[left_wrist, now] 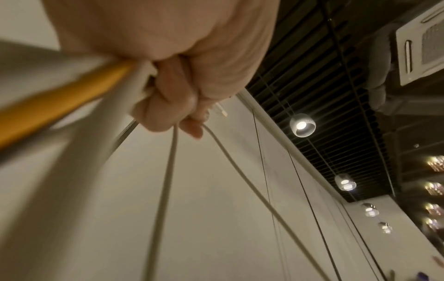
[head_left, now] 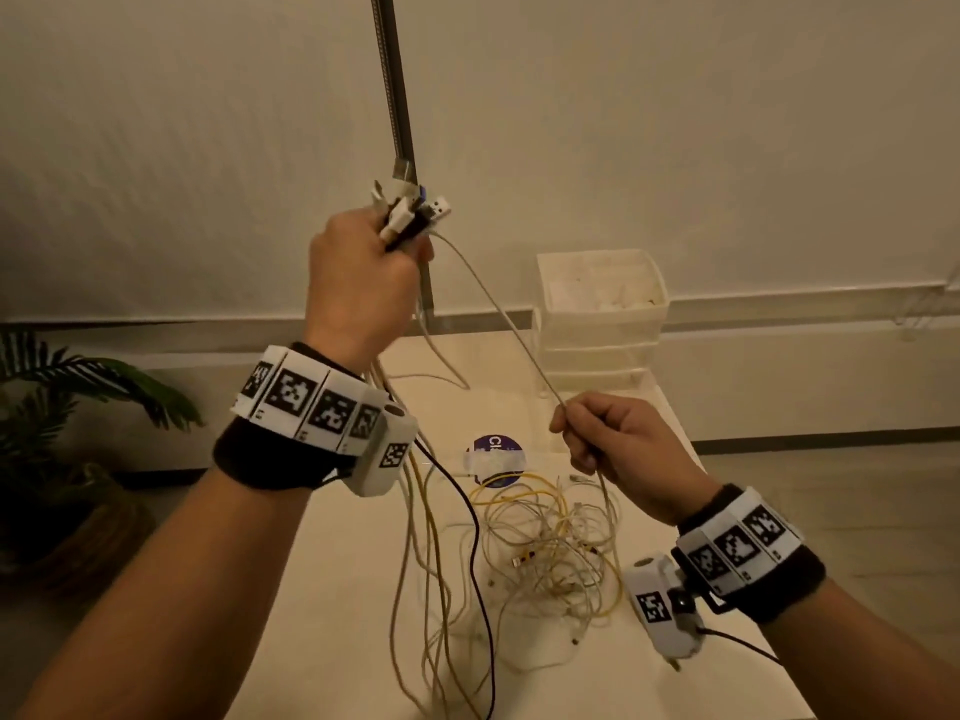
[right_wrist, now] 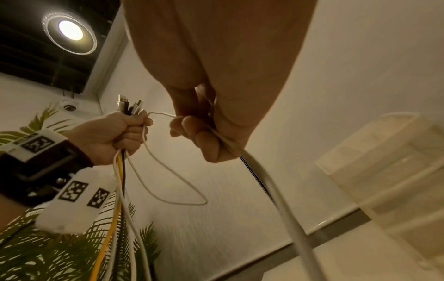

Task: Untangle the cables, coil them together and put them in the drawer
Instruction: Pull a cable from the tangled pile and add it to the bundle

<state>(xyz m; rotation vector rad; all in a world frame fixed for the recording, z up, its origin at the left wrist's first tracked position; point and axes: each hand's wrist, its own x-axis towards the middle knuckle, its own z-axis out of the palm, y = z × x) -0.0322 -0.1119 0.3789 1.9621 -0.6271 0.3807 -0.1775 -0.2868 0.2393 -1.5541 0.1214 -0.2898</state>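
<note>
My left hand grips the gathered plug ends high above the counter; my right hand pinches one white cable. The tangle lies mid-counter, the drawer unit at the far edge. Pulling hard may cinch knots.

Pale, lightly textured wall behind, with a grey skirting strip along its foot. Light tabletop in front. Green palm-like plant at the left, low down. Dark slatted ceiling overhead, hung with round glowing lamps in a row; square air vent beside them. Warm, dim light throughout.
</note>
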